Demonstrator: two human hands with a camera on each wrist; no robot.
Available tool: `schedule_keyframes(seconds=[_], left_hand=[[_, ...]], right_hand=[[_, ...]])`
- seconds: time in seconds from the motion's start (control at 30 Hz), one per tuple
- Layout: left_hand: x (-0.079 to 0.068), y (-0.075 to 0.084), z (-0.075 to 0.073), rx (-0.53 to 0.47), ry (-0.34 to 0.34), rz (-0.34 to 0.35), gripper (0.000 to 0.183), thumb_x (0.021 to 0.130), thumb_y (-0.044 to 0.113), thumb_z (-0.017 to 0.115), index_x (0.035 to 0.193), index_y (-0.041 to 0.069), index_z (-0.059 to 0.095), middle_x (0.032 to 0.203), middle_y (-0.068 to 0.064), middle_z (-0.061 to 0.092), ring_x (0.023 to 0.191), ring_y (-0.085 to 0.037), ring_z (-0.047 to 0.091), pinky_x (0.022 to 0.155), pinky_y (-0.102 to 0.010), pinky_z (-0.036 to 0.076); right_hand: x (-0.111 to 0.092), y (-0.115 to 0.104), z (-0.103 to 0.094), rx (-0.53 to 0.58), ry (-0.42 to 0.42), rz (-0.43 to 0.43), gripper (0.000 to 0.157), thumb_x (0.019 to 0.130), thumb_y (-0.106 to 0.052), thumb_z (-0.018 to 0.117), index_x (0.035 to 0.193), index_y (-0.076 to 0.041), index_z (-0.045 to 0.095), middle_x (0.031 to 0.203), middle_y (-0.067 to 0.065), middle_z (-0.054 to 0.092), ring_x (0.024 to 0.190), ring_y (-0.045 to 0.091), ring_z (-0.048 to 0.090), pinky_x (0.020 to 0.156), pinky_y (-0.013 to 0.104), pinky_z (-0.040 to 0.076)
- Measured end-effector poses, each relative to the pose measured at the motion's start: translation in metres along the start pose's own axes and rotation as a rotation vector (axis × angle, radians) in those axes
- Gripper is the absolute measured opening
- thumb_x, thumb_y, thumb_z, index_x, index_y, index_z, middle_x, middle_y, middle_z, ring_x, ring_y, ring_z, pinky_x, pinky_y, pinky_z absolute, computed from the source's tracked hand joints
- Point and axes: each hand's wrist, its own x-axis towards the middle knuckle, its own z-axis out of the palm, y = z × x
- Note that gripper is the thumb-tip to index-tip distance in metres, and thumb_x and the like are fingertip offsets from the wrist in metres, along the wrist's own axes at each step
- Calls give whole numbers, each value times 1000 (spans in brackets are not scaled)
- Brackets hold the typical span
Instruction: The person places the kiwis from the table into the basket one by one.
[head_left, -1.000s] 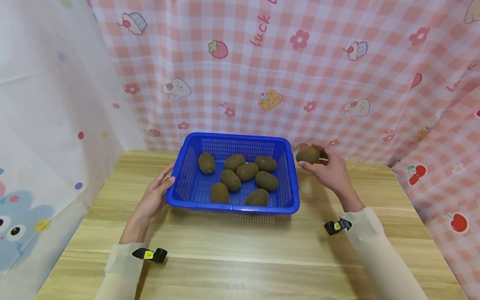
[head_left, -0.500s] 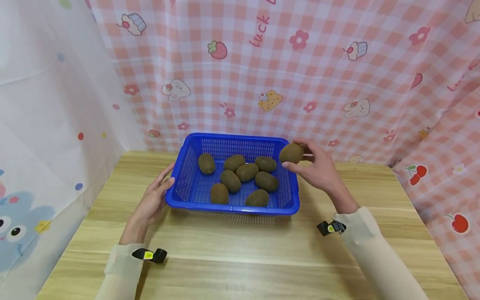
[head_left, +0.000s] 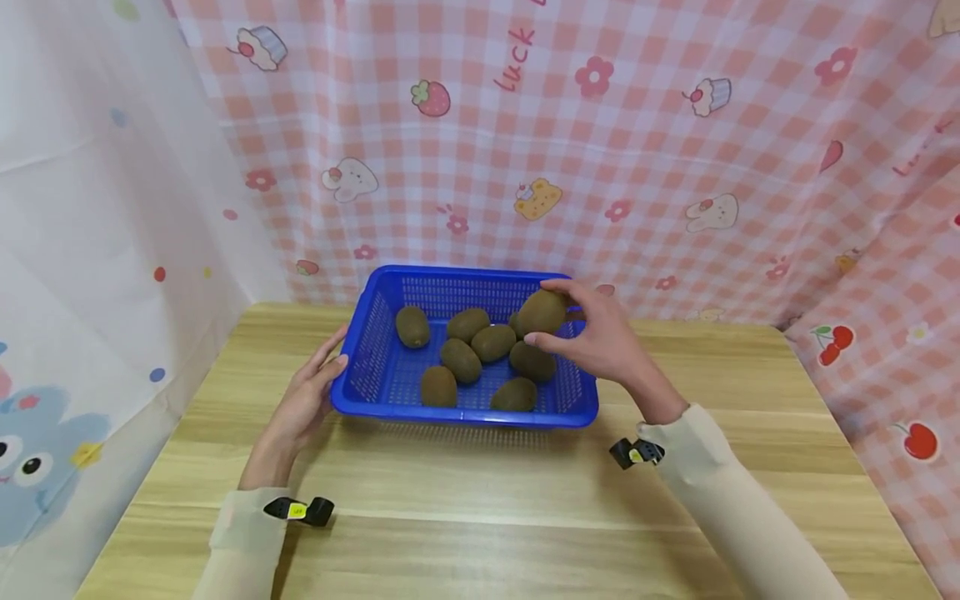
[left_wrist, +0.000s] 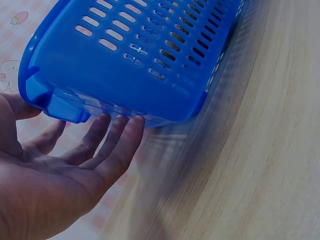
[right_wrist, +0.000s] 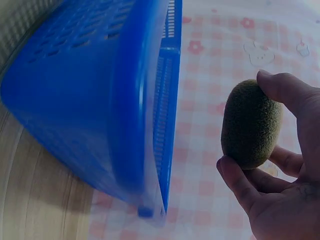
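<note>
A blue plastic basket (head_left: 468, 417) with slotted walls stands on the table, with several brown kiwis (head_left: 461, 361) lying in it. My left hand (head_left: 303, 400) holds the basket's left end. Its thumb lies at the rim, and in the left wrist view its fingertips (left_wrist: 134, 125) touch the outer wall. Over the basket's right part, my right hand (head_left: 600, 333) grips another kiwi (head_left: 542, 313) between thumb and fingers. That kiwi partly hides one lying beneath it in the head view. The right wrist view shows the held kiwi (right_wrist: 250, 125) above the rim level.
The wooden table (head_left: 465, 517) extends in front of the basket and to both sides. A pink checked cloth (head_left: 465, 150) hangs behind it, close to the basket's back wall. White printed cloth (head_left: 97, 233) hangs on the left.
My right hand has carried the kiwi leftward, from beyond the basket's right rim to over the kiwis inside. My left hand and the basket have stayed in place.
</note>
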Motion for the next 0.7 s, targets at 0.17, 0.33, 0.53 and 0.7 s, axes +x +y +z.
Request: schedule_keyframes(seconds=[0.17,0.33,0.53,0.7], left_hand=[[1,-1,-1,-3,2,0,63,108,36,54,164,29,27,128,9,63,107,-6,67,84,-25,59],[1,-1,-2,5,0,0,62,108,36,53,164,30,27,129,10,62,108,-5,67,85,-25,58],[0,-1,-2,9,6,3,62,108,37,53,164,29,27,130,9,62,107,-5,67,85,-25,58],[1,-1,-2,13,4,6,62,108,37,52,164,29,27,131,8,61,107,-7,67,85,-26,59]], right_hand=[[4,-6,8,-6,-33,-28,72,85,-39,85,146,-15,54,134,6,63,114,26,67,97,43,56],[6,-13,14,-10,-65,-29,72,85,-42,84,146,-17,54,138,5,62,117,25,66,99,43,56],[8,-16,17,-13,-124,-17,67,90,-44,78,147,-17,53,143,4,60,126,26,62,103,45,54],[7,-11,14,1,-124,-12,64,92,-41,77,145,-16,54,143,5,60,126,27,62,102,47,54]])
